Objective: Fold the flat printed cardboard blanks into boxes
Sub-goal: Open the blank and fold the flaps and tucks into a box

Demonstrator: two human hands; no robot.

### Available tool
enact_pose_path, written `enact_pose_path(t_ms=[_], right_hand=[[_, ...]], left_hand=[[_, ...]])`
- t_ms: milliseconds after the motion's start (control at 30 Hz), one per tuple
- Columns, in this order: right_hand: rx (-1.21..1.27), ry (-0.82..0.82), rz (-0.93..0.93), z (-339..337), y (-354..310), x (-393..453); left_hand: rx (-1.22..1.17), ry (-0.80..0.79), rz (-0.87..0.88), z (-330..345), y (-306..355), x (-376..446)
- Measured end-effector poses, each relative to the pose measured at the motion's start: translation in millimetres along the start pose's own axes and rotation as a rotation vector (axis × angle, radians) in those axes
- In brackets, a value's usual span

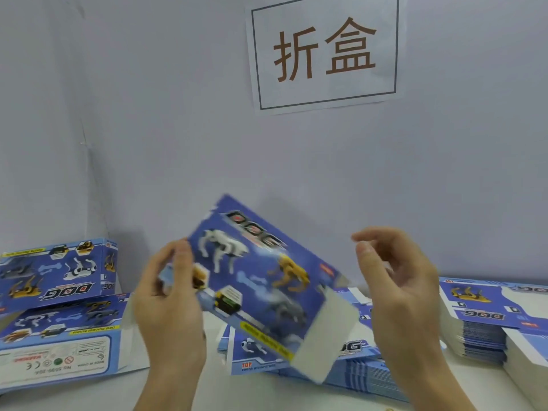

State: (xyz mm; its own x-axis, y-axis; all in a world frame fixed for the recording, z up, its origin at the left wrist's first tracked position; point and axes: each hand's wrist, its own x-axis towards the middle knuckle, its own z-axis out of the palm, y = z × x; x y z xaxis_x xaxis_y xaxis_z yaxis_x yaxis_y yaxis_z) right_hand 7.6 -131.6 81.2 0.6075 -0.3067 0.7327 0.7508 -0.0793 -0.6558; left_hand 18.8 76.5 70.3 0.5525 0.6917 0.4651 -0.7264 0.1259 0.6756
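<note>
A pale grey wall (148, 114) filled the upper view, bare except for one white paper sign (324, 51) at one o'clock bearing two large brown characters inside a dark frame. Below it ran a white table (261, 393), with bare surface showing only as a narrow strip at six o'clock between the forearms.

Two stacks of flat printed blanks lay on the table: one stack (486, 321) at four o'clock, reaching the right edge of view, and a lower stack (353, 369) at five o'clock, partly hidden behind the held piece. At nine o'clock stood one folded box (59, 271) near the wall, resting on another printed box or blank (59, 345) that lay tilted beneath it; whether that lower one was fully folded could not be told.

At centre, one blue printed blank (261, 286) was held in the air above the table, tilted with its far corner toward twelve o'clock and a plain white flap at its lower right. It was blurred. The left hand (169, 301) gripped its left edge, thumb over the printed face and fingers curled behind. The right hand (397, 280) hovered just beside the blank's right edge, apart from it, fingers loosely curved and spread, holding nothing. Open air lay between that hand and the wall.
</note>
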Motion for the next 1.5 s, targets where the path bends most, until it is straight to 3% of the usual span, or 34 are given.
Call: enact_pose_path(t_ms=[33, 100, 167, 200, 267, 367, 433, 533, 600, 733, 867, 1000, 1167, 1267, 1433, 1500], right_hand=[[-0.004, -0.076, 0.011, -0.2, -4.3, 0.6], [-0.056, -0.39, 0.131, 1.8, -10.6, 0.3], [-0.242, -0.725, 0.3, 8.7, -12.5, -6.7], [-0.315, -0.787, 0.385, 12.4, -9.0, -10.5], [-0.302, -0.699, 0.553, 20.5, -3.1, -16.9], [0.121, -0.364, 0.767, 26.8, 7.8, -17.2], [0.323, -0.16, 0.759, 21.0, 22.0, -12.8], [0.411, -0.004, 0.665, 5.5, 30.6, -5.2], [0.336, -0.047, 0.639, -6.8, 37.6, 0.0], [0.101, -0.429, 0.579, -27.1, 40.0, 3.9], [-0.026, -0.705, 0.506, -19.7, 37.1, -5.3], [0.041, -0.55, 0.432, -4.7, 40.2, -10.8], [0.062, -0.402, 0.269, -2.5, 49.1, -12.9], [0.027, -0.382, 0.243, -0.3, 54.4, -16.6], [0.159, -0.314, 0.384, 6.9, 58.7, -24.0], [0.185, -0.282, 0.428, 9.6, 58.8, -22.9]], left_hand=[[-0.033, 0.11, -0.076, -2.5, -3.0, 3.8], [-0.07, 0.27, -0.212, -4.7, -8.0, 5.7], [-0.106, 0.307, -0.336, -1.4, -12.4, 1.4], [-0.132, 0.278, -0.398, 2.3, -14.5, -3.2], [-0.158, 0.133, -0.51, 11.8, -20.0, -15.2], [-0.189, -0.206, -0.652, 26.0, -27.7, -36.0], [-0.144, -0.414, -0.732, 31.0, -28.9, -48.6], [0.143, -0.667, -0.721, 31.1, -30.3, -58.7], [0.264, -0.633, -0.635, 29.5, -30.6, -56.3], [0.211, -0.442, -0.372, 20.5, -28.0, -35.9], [0.076, -0.502, -0.389, 17.5, -22.2, -31.9], [0.069, -0.54, -0.375, 18.5, -26.1, -38.3], [0.096, -0.744, -0.358, 17.1, -29.1, -44.5], [0.132, -0.689, -0.3, 23.0, -29.3, -48.2], [0.173, -0.56, -0.224, 21.7, -33.8, -46.6], [0.144, -0.517, -0.267, 18.7, -36.7, -46.8]])
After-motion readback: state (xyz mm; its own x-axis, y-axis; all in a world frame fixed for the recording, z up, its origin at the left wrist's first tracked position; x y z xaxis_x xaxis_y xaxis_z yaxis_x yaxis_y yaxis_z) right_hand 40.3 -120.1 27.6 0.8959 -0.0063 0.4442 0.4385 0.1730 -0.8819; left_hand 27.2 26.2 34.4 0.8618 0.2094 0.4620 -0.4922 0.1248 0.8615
